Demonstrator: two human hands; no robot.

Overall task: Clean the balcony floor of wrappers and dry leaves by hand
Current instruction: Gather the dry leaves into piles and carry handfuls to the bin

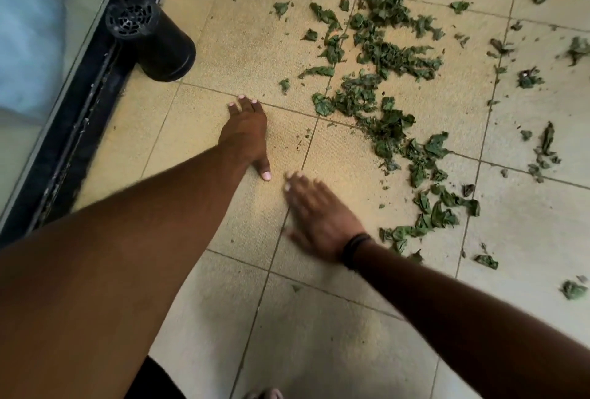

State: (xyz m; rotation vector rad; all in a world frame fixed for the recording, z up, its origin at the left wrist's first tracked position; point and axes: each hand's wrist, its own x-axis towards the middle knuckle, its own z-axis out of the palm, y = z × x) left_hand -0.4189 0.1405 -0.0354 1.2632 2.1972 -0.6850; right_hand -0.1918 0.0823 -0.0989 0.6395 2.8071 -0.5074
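Crumpled green dry leaves [383, 57] lie scattered over the beige tiled floor [204, 117], in a thick band from the top centre down to the right middle, with loose bits farther right. My left hand [247, 130] rests flat on a tile, fingers straight and spread, left of the leaves and apart from them. My right hand [314, 210], with a black band on its wrist, is blurred and flat just over the floor, fingers straight, close to the lower leaf cluster [431, 216]. Neither hand holds anything. No wrappers show.
A black plastic pot [150, 37] lies on its side at the upper left, against the dark sliding-door track [83, 130] and glass. Toes [265, 394] show at the bottom edge.
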